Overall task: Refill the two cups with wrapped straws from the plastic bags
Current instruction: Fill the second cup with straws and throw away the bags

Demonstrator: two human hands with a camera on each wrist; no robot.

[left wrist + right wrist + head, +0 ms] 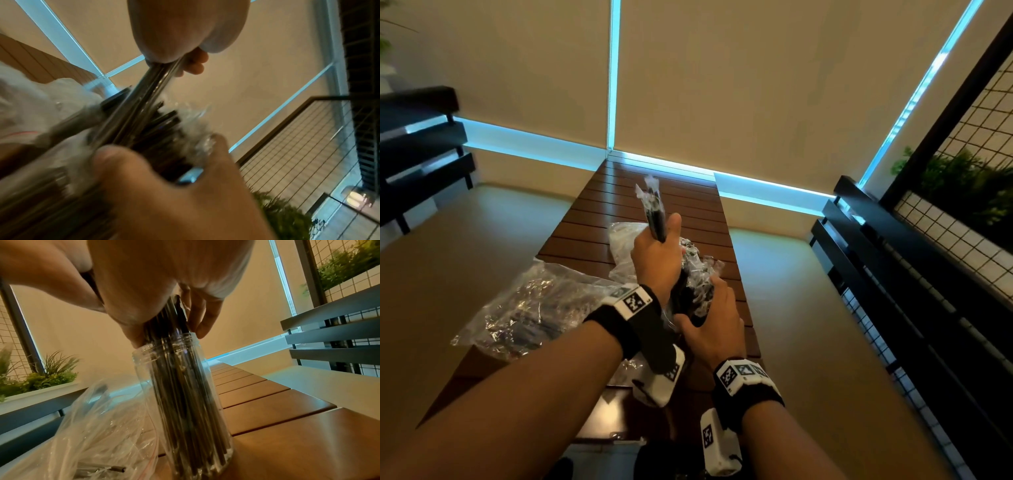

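Head view: my left grip [657,255] clamps a bundle of black wrapped straws [655,219]; my right grip [714,323] wraps the clear plastic cup [185,402] on the slatted wooden desk [729,274].

Worktop [671,192] far half is lying bare: slats are running open all the way to the wall, so a hand could pass there. Near half is crowding up. A full plastic bag [530,308] is sprawling over the left edge; a second, flatter bag [625,236] is lying just behind the hands. The clear cup [185,402] is standing at centre, mouth packed with dark wrapped straws [180,386]; little room is showing between them. Left hand [657,263] is holding a bundle above it, right hand [714,325] is wrapping the cup. The worktop strip right of the cup is staying open. Black railing [893,274] is bounding the right, well apart.
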